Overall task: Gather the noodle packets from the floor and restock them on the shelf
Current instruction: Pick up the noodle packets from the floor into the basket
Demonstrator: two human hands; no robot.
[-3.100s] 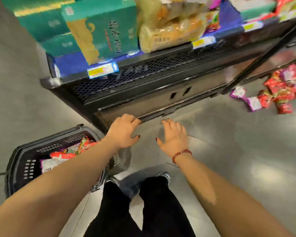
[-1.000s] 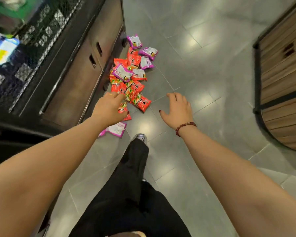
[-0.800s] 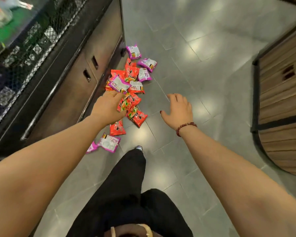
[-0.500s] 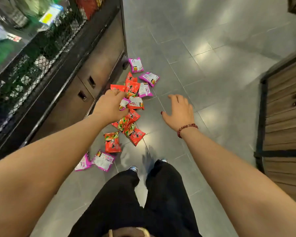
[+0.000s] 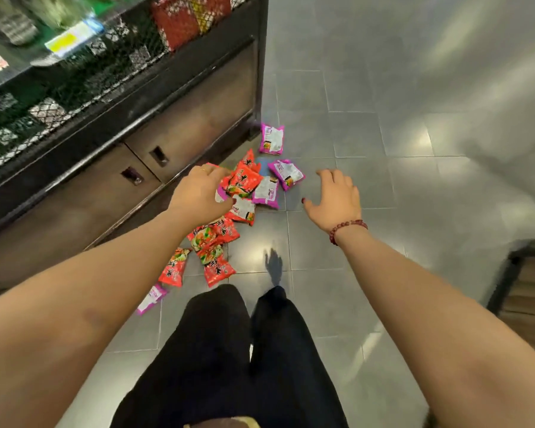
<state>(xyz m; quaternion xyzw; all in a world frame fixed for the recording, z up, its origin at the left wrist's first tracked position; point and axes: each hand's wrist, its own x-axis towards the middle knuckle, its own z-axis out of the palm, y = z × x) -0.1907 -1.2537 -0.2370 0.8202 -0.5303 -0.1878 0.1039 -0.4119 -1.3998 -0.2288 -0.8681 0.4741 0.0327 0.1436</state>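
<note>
Several red and purple noodle packets lie scattered on the grey tiled floor beside the shelf base. A red packet (image 5: 243, 180) lies on top of the heap, and a purple one (image 5: 271, 139) lies farthest away. Another purple packet (image 5: 152, 298) lies nearest my feet. My left hand (image 5: 198, 194) hovers over the left side of the heap with loosely curled fingers and holds nothing I can see. To the right of the heap, my right hand (image 5: 334, 196), with a bead bracelet at the wrist, is spread out and empty.
The dark shelf unit (image 5: 173, 125) runs along the left, with mesh front, two low cabinet doors and stocked goods above. A wooden slatted fixture (image 5: 528, 291) stands at the right edge. My legs in black trousers (image 5: 229, 350) are below the heap.
I have walked away from the basket to the packets on the floor. Over the last second the heap has come closer under my hands, and both hands have kept their pose.
</note>
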